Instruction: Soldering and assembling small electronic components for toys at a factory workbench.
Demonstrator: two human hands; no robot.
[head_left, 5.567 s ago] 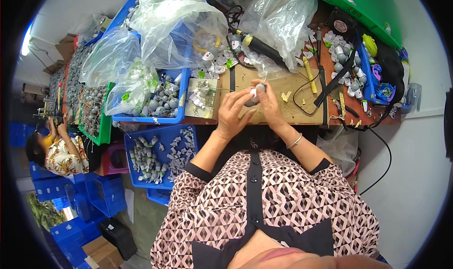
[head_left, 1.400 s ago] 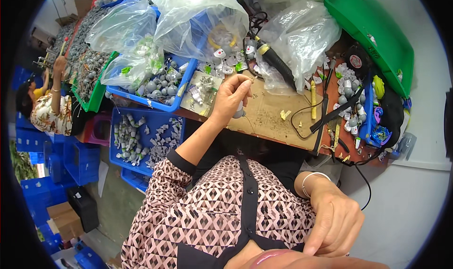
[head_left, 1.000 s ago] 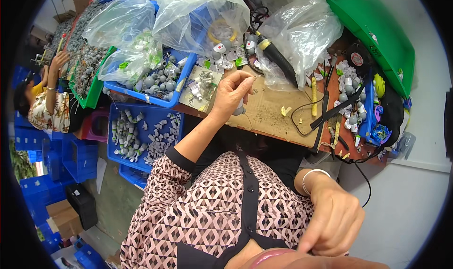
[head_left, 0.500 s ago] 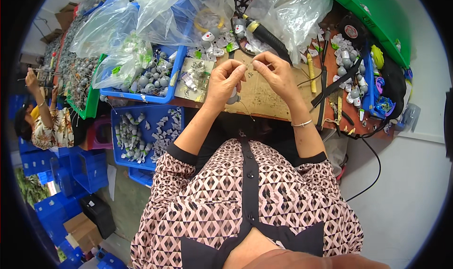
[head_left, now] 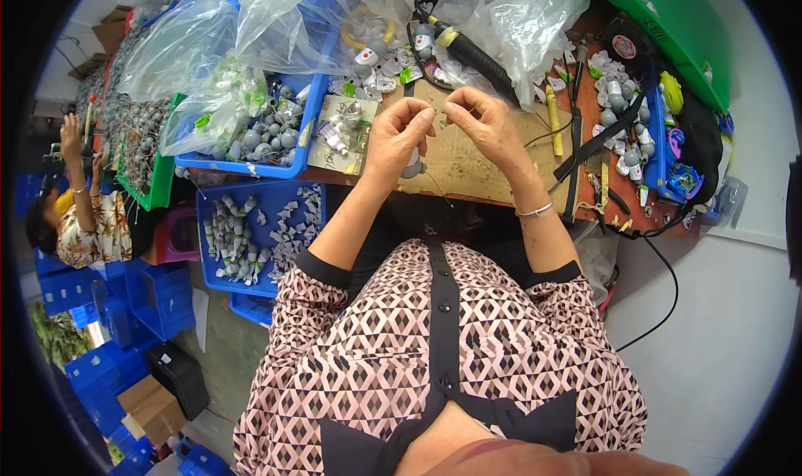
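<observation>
Over the cardboard sheet [head_left: 468,169] on the bench, my left hand [head_left: 395,140] is closed. A small grey rounded part [head_left: 413,167] shows under its fingers, with a thin wire trailing from it. My right hand [head_left: 488,135] is raised beside it, thumb and forefinger pressed together. Whatever that pinch holds is too small to make out. The fingertips of both hands are close but apart. Left of my left hand, a clear bag of small white pieces [head_left: 337,135] lies on the bench.
A blue tray of grey bulb-like parts [head_left: 294,169] stands left, under plastic bags [head_left: 284,25]. Below is another blue tray [head_left: 266,194]. A black-handled tool [head_left: 472,58] lies at the back, a yellow stick [head_left: 554,124] to the right. A co-worker [head_left: 88,217] sits far left.
My hands stay almost in place, the right shifting slightly up and left. The wire under my left hand has swung a little. The co-worker's raised hand has moved.
</observation>
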